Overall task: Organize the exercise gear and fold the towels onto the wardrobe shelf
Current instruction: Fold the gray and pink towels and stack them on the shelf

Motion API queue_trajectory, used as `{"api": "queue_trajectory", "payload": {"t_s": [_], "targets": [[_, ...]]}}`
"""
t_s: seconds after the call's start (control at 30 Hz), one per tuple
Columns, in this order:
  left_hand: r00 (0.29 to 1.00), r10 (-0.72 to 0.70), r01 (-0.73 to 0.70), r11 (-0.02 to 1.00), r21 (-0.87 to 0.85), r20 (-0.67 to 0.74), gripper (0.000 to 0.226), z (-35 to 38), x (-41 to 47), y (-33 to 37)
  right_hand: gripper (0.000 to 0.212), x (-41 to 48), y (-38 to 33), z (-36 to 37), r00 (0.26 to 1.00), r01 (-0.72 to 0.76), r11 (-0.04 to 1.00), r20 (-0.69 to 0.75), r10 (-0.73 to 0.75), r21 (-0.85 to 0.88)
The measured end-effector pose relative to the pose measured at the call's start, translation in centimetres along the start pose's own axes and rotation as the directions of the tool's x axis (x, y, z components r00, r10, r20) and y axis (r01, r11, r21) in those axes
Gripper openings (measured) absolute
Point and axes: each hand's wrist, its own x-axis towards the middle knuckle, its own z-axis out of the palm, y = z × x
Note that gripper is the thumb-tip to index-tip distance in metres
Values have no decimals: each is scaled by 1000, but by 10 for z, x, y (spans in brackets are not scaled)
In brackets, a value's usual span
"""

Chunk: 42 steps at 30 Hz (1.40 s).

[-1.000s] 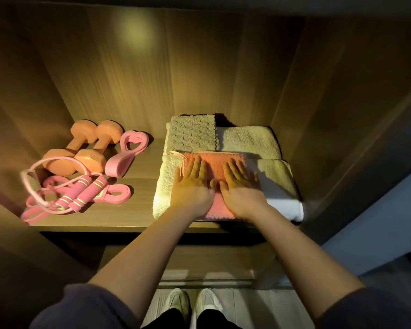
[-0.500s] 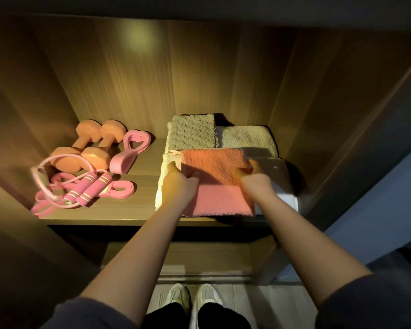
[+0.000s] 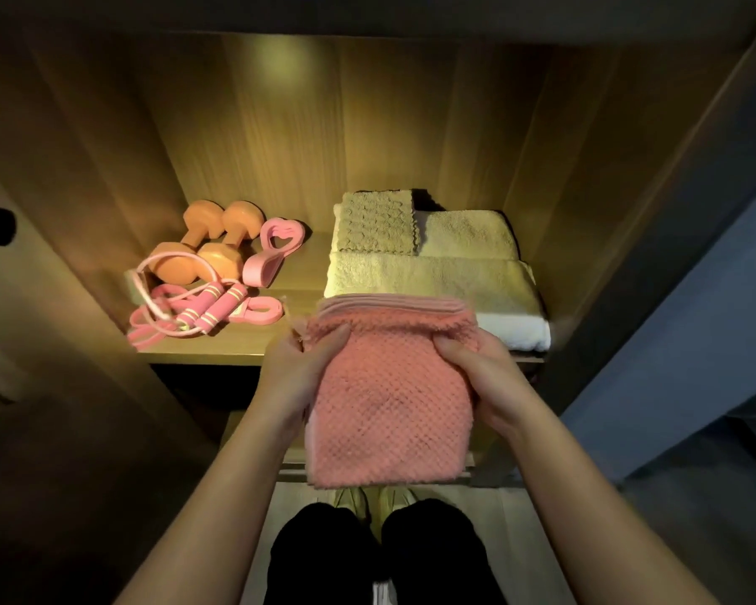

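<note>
Folded pink waffle towel (image 3: pixel 389 408) before shelf (image 3: pixel 219 349), cream towels (image 3: pixel 428 277) stacked there, dumbbells (image 3: pixel 201 251) left

Overall: dim, with a warm yellow cast.
Glare: a soft bright spot high on the back panel (image 3: pixel 280 63).
Brightest: the folded towels (image 3: pixel 428 277) and the dumbbells (image 3: pixel 219 262).
Shadows: near black under the shelf (image 3: pixel 300 277) and at far left.
Foreground: the pink towel (image 3: pixel 389 399) is dimmer and slightly soft.
Edges: wide-angle bending of the wardrobe sides.

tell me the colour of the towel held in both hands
Pink, with a waffle texture: the towel, seen best in the head view.
</note>
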Motion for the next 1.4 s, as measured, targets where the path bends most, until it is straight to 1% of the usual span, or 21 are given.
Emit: {"api": "queue_trajectory", "payload": {"t_s": [0.03, 0.1, 0.17, 0.2, 0.27, 0.3, 0.37, 0.43, 0.5, 0.53, 0.57, 0.63, 0.7, 0.77, 0.87, 0.93, 1.03, 1.1, 1.17, 1.27, 1.4], "targets": [[999, 31, -31, 999, -33, 10, 51, -4, -6, 0, 21, -6, 1, 3, 1000, 19, 1000, -5, -19, -2], [991, 83, -74, 993, -92, 104, 48, -11, -15, 3, 27, -16, 2, 8, 999, 53, 999, 2, -53, -6], [972, 127, -119, 991, -53, 199, 42, -16, -21, 6, 33, -23, 1, 11, 997, 67, 998, 35, -67, -6], [967, 149, -150, 989, -9, 208, 34, -18, -23, 7, 33, -25, 0, 12, 996, 76, 997, 46, -75, -7], [975, 189, -197, 978, 72, 114, 20, -15, -28, 8, 23, -29, 1, 16, 995, 103, 994, 3, -103, -34], [978, 204, -207, 973, 105, 45, 23, -12, -30, 7, 16, -30, 2, 17, 993, 111, 993, -34, -113, -44], [979, 199, -194, 976, 96, -48, 35, -7, -32, 4, 13, -31, 5, 22, 990, 108, 993, -83, -111, -39], [992, 122, -123, 991, 44, 31, 47, -12, -34, 1, 13, -31, 6, 22, 987, 97, 995, -123, -99, -22], [982, -10, -7, 996, 90, 187, 52, -19, -38, -3, 16, -29, 4, 20, 984, 41, 998, -177, -30, 57], [973, -53, 20, 989, 147, 226, 48, -19, -39, -7, 21, -28, 2, 17, 982, -13, 990, -186, 38, 137], [974, -66, 22, 979, 202, 216, 39, -18, -40, -10, 30, -28, 0, 14, 981, -81, 969, -153, 118, 232], [995, -23, -3, 963, 268, 94, 18, -11, -38, -15, 42, -29, -1, 9, 966, -244, 910, 2, 259, 336], [999, 35, -34, 957, 286, 4, 13, -3, -32, -16, 42, -32, 14, 4, 934, -354, 899, 38, 356, 257], [997, 69, -54, 943, 328, -34, 22, 5, -25, -18, 37, -32, 31, -1, 925, -358, 926, -93, 369, 120], [999, 34, -38, 881, 471, 17, 45, 20, -11, -27, 29, -23, 38, -13, 960, -157, 987, -243, 141, -46], [999, 30, -43, 843, 535, 34, 41, 32, -1, -34, 24, -14, 33, -22, 964, -62, 979, -267, 7, -197], [985, 169, -144, 771, 621, 18, 24, 57, 19, -35, 24, 4, 27, -38, 946, -32, 857, -291, -139, -514], [971, 236, -201, 748, 632, 29, 22, 78, 37, -31, 25, 19, 19, -50, 911, -45, 756, -338, -238, -653], [960, 274, -242, 736, 633, 49, 23, 99, 58, -26, 26, 35, 8, -65, 868, -63, 726, -396, -299, -685], [952, 302, -270, 738, 619, 55, 20, 130, 90, -20, 29, 57, -13, -88, 829, -100, 714, -455, -325, -693], [974, 226, -193, 761, 619, 25, 6, 158, 130, -22, 35, 85, -35, -102, 814, -202, 680, -507, -284, -705]]}}
